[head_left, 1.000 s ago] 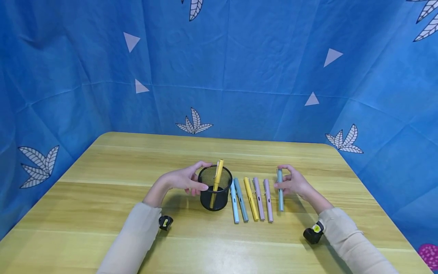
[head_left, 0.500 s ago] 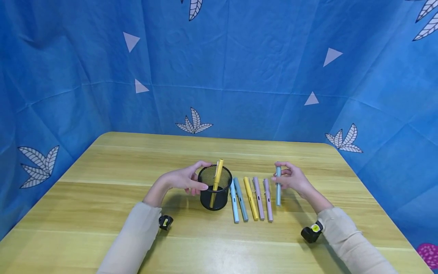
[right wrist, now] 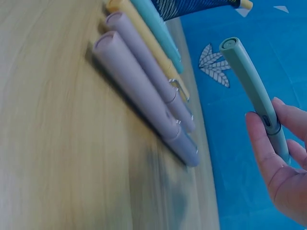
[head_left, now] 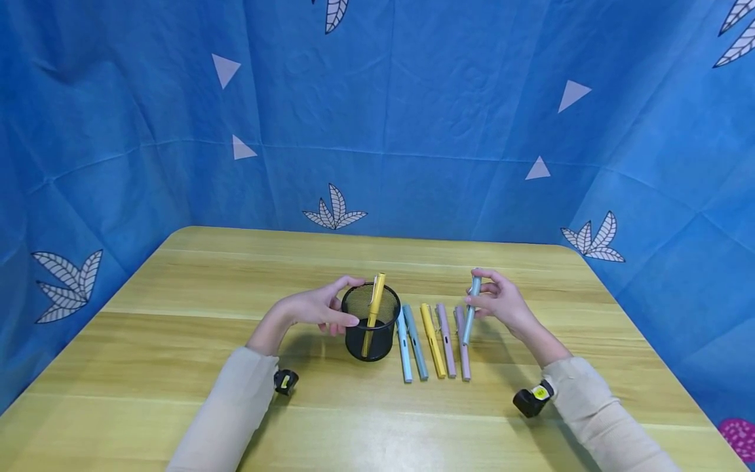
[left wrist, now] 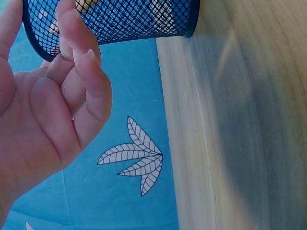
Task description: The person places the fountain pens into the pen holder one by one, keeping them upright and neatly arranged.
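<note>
My left hand [head_left: 321, 307] grips the rim of a black mesh pen holder [head_left: 369, 342], thumb in front and forefinger behind. A yellow pen [head_left: 377, 298] leans upright inside the holder. My right hand [head_left: 503, 303] pinches a light blue pen [head_left: 470, 316] by its capped upper part, its lower end pointing down over the rightmost purple pen [head_left: 466, 367]. In the right wrist view the blue pen [right wrist: 252, 81] is off the table between thumb and fingers. In the left wrist view the curled fingers [left wrist: 93, 81] are at the mesh wall [left wrist: 129, 21].
Between holder and right hand lie a light blue pen [head_left: 404, 347], a darker blue pen [head_left: 415, 344], a yellow pen [head_left: 433, 341] and another purple pen [head_left: 446, 341], side by side. They rest on a wooden table [head_left: 236, 288]. A blue curtain [head_left: 413, 118] hangs behind.
My right hand has lifted the light blue pen off the table and moved it left and up, tilting its lower end leftward. My left hand and the pen holder have stayed in place.
</note>
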Tool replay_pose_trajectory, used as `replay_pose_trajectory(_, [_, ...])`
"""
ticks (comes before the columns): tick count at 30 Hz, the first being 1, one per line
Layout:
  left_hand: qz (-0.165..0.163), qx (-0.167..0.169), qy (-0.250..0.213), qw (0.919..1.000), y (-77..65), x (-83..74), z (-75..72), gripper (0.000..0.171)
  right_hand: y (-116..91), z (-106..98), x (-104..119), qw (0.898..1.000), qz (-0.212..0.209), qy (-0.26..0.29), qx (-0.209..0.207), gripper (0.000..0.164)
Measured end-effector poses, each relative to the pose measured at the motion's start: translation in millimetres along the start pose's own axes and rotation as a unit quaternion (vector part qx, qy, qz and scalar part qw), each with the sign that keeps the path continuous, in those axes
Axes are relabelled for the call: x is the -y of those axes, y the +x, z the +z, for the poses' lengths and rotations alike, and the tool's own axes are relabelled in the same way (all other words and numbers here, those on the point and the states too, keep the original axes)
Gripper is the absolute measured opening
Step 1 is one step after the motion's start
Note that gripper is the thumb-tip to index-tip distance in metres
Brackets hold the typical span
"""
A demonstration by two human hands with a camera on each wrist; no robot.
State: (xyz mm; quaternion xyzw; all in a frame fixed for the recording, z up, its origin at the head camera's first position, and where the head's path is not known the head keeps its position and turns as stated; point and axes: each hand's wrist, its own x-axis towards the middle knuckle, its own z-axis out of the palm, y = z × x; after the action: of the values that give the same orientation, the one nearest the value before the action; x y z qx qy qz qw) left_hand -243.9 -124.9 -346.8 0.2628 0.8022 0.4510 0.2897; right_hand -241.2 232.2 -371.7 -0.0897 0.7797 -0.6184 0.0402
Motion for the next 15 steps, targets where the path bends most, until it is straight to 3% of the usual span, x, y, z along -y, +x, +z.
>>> replay_pose_trajectory(15, [-0.002, 0.003, -0.009, 1.0000, 0.1, -1.2, -0.1, 0.073, 1, 13, 15, 0.998, -0.015, 0.057, -0.035, 0.061])
